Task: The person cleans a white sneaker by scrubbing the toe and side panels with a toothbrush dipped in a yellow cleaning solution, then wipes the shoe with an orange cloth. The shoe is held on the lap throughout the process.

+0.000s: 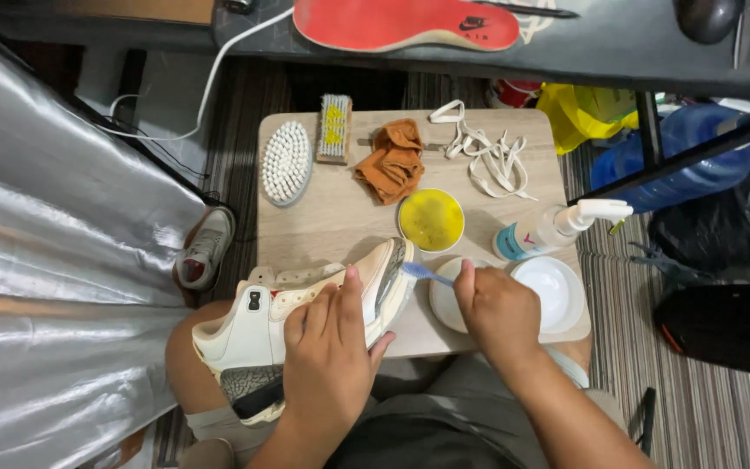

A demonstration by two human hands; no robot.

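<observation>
Holding: the left hand (330,352) has its grip clamped over a white sneaker (305,317) resting on the person's lap, toe against the worktop (340,217) edge.
Brushing: the right hand (498,311) has its grip pinched on a blue toothbrush (423,273), bristles touching the sneaker's toe sole.
Just beside: two white bowls (557,291) under and right of the right hand; a spray bottle (557,227) lying behind them.
Risk: I'd judge the right wrist could tip the near bowl, since it sits at the worktop's edge.
Middle: a yellow tub (430,219).
Far: an oval white brush (286,161), a wooden brush (335,128), an orange cloth (392,158), loose white laces (488,152).
</observation>
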